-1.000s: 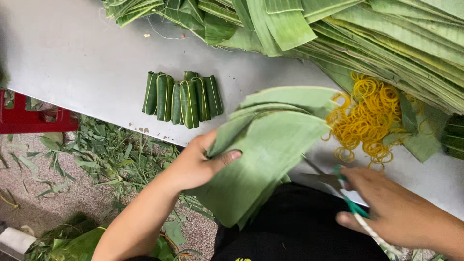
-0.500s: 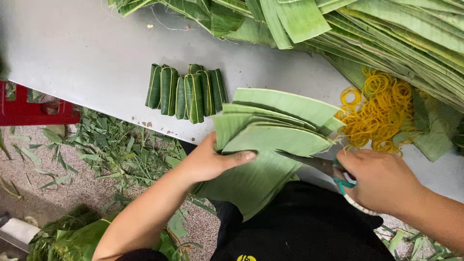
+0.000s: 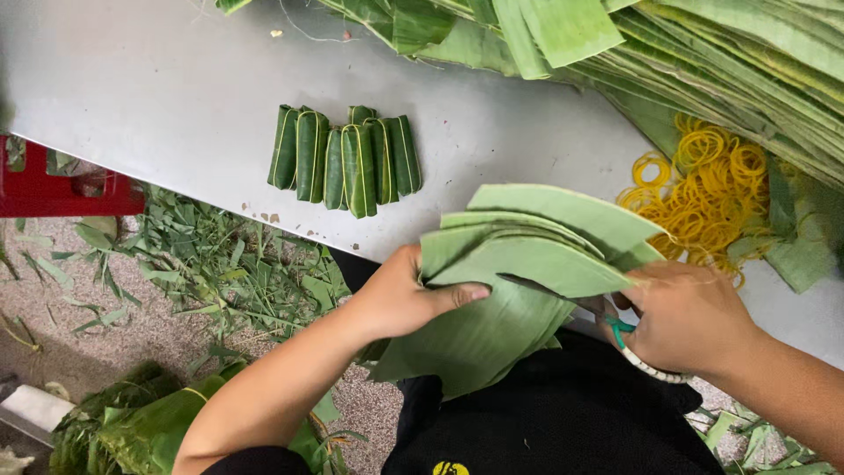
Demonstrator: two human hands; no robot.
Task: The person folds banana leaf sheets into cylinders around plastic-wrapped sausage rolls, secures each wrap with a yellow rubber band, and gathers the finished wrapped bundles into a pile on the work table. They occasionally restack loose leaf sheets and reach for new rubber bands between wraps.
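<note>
- Banana-leaf stack (image 3: 527, 264): a fanned pile of cut green leaf pieces, held over the near edge of the grey table (image 3: 158, 79), its lower part hanging past the edge above the person's dark lap.
- Far left: a red crate (image 3: 53, 189) sits below the table edge; leaf trimmings (image 3: 202, 264) are scattered over the speckled floor, and a tied bundle of leaves (image 3: 149, 427) lies at lower left.
- Left of centre on the table: a row of rolled leaf parcels (image 3: 345, 158), side by side and touching, well apart from the stack.
- Left hand (image 3: 400, 295): grasping the stack's left edge, thumb laid flat across the top leaf, fingers hidden beneath.
- Centre: the blades of the scissors (image 3: 563, 295) lie across the top of the stack, tips pointing left toward the thumb; I cannot tell whether the blades are cutting into a leaf or resting on it.
- Right hand (image 3: 690, 317): clenched around the green scissor handles, just beside the stack's right edge.
- Right, on the table: a loose heap of yellow rubber bands (image 3: 712, 189), near the stack but not touching it.
- Top and right: long uncut banana leaves (image 3: 703, 53) piled across the far side of the table, with the rubber bands lying against their near edge.
</note>
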